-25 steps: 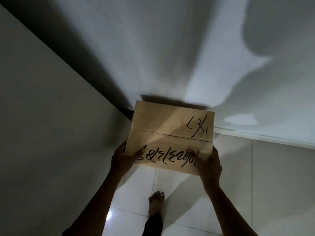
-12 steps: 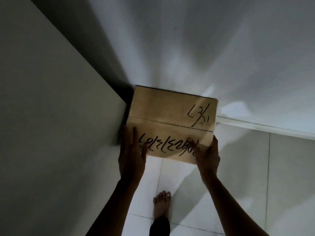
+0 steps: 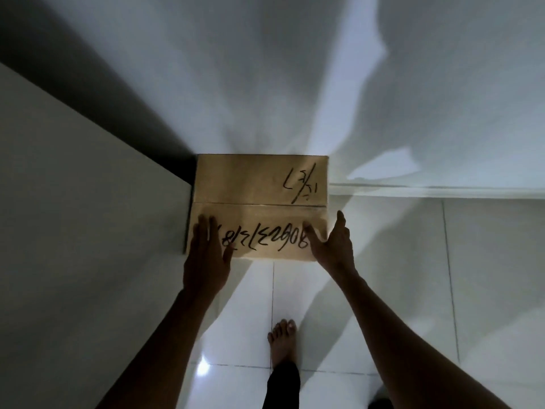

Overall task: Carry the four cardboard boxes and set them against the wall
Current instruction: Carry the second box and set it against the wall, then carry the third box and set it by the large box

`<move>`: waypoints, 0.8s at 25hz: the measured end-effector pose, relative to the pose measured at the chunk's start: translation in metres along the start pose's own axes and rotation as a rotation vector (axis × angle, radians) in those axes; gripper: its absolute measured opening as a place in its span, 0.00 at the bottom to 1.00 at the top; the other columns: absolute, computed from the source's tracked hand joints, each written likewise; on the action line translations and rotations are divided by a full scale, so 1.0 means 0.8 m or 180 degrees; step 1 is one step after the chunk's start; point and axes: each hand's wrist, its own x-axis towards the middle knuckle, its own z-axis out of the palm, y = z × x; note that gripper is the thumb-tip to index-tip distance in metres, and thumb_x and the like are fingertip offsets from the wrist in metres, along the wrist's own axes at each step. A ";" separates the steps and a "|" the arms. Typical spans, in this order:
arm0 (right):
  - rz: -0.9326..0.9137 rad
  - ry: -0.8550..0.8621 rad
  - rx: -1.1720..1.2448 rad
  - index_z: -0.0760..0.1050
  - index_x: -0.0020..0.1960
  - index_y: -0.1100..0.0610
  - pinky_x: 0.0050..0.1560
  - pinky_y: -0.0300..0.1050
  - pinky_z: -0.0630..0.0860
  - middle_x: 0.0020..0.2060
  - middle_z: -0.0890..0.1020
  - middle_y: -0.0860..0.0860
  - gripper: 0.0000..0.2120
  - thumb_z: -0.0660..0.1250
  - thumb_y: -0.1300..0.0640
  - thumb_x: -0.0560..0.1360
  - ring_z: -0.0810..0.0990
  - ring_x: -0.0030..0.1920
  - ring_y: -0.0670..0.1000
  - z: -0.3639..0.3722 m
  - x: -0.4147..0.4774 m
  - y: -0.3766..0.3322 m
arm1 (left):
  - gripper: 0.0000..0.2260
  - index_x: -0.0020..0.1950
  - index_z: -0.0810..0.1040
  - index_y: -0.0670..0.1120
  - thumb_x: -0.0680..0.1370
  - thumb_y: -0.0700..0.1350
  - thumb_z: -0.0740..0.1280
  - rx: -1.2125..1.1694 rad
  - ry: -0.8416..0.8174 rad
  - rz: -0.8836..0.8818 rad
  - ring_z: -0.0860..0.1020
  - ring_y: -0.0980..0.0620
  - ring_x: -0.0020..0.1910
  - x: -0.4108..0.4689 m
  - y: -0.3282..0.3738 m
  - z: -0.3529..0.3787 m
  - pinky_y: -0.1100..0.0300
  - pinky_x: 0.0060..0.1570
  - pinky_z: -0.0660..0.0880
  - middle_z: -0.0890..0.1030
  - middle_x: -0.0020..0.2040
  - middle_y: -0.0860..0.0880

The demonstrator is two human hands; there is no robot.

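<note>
A brown cardboard box (image 3: 250, 184) with black handwriting on its top sits in the corner, its far edge against the white wall (image 3: 265, 84) and its left side against a grey panel (image 3: 88, 231). My left hand (image 3: 206, 261) lies flat on the box's near left corner, fingers stretched out. My right hand (image 3: 333, 246) is at the near right corner, thumb resting on the top and fingers straight along the right side. Whether anything lies under the box is hidden. No other box is in view.
Glossy white floor tiles (image 3: 383, 276) spread to the right and toward me. A white skirting strip (image 3: 427, 190) runs along the wall's foot on the right. My bare foot (image 3: 283, 340) stands on the tiles just behind the box.
The box has moved forward and left into the corner until it meets the wall and the panel. My left hand shifted from gripping the edge to lying flat on top; my right hand's fingers straightened.
</note>
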 end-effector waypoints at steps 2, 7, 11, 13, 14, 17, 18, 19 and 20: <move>0.0062 0.0120 -0.0082 0.48 0.82 0.56 0.68 0.60 0.71 0.75 0.67 0.62 0.45 0.64 0.36 0.76 0.69 0.73 0.63 -0.052 -0.026 0.006 | 0.33 0.79 0.47 0.44 0.80 0.54 0.58 0.0040 -0.0140 0.0217 0.51 0.41 0.79 -0.020 0.035 -0.021 0.44 0.72 0.62 0.49 0.80 0.42; 0.0106 0.0534 -0.0625 0.56 0.81 0.60 0.76 0.57 0.62 0.76 0.67 0.63 0.38 0.58 0.37 0.80 0.64 0.77 0.61 -0.256 -0.149 0.050 | 0.31 0.79 0.50 0.41 0.81 0.55 0.55 0.0101 -0.0388 0.0792 0.49 0.41 0.79 -0.107 0.200 -0.096 0.48 0.76 0.51 0.50 0.80 0.41; 0.0341 0.1029 -0.1086 0.58 0.80 0.60 0.75 0.59 0.59 0.75 0.68 0.60 0.37 0.56 0.38 0.81 0.62 0.77 0.61 -0.447 -0.305 0.103 | 0.33 0.78 0.52 0.40 0.81 0.58 0.55 0.0199 -0.0455 0.1780 0.51 0.40 0.78 -0.241 0.375 -0.169 0.47 0.77 0.51 0.53 0.79 0.40; 0.0635 0.1201 -0.1062 0.58 0.80 0.59 0.77 0.59 0.56 0.76 0.67 0.60 0.35 0.54 0.38 0.81 0.60 0.78 0.62 -0.518 -0.376 0.137 | 0.33 0.78 0.52 0.41 0.80 0.59 0.54 0.0332 -0.0579 0.2158 0.51 0.40 0.79 -0.314 0.450 -0.185 0.47 0.76 0.50 0.52 0.80 0.40; 0.0766 0.1277 -0.1009 0.58 0.80 0.59 0.77 0.59 0.55 0.76 0.67 0.60 0.34 0.53 0.39 0.82 0.59 0.79 0.62 -0.544 -0.400 0.151 | 0.33 0.79 0.51 0.41 0.80 0.60 0.53 0.0390 -0.0680 0.2303 0.49 0.42 0.79 -0.344 0.480 -0.189 0.48 0.76 0.48 0.51 0.80 0.41; 0.1134 0.1643 -0.0759 0.60 0.80 0.57 0.78 0.60 0.55 0.76 0.67 0.61 0.32 0.50 0.40 0.83 0.59 0.79 0.62 -0.637 -0.473 0.211 | 0.34 0.79 0.47 0.42 0.80 0.62 0.49 0.0709 -0.1046 0.2782 0.45 0.46 0.79 -0.427 0.585 -0.181 0.52 0.76 0.43 0.47 0.80 0.43; 0.1232 0.1725 -0.0665 0.59 0.80 0.57 0.77 0.61 0.54 0.77 0.66 0.61 0.31 0.50 0.40 0.83 0.59 0.79 0.63 -0.666 -0.492 0.231 | 0.34 0.79 0.46 0.42 0.80 0.62 0.49 0.0836 -0.1137 0.2912 0.44 0.46 0.79 -0.445 0.622 -0.176 0.51 0.76 0.43 0.46 0.80 0.43; 0.1316 0.1808 -0.0574 0.59 0.80 0.57 0.77 0.61 0.53 0.77 0.66 0.61 0.31 0.49 0.40 0.83 0.59 0.79 0.63 -0.693 -0.510 0.252 | 0.34 0.79 0.46 0.42 0.80 0.62 0.49 0.0959 -0.1214 0.3061 0.44 0.45 0.79 -0.461 0.662 -0.170 0.51 0.76 0.44 0.46 0.80 0.43; 0.1389 0.1904 -0.0483 0.59 0.80 0.57 0.77 0.61 0.53 0.77 0.66 0.61 0.31 0.50 0.40 0.83 0.59 0.79 0.63 -0.719 -0.525 0.274 | 0.34 0.79 0.47 0.42 0.80 0.62 0.49 0.1049 -0.1236 0.3210 0.45 0.45 0.79 -0.478 0.703 -0.162 0.50 0.77 0.45 0.47 0.80 0.42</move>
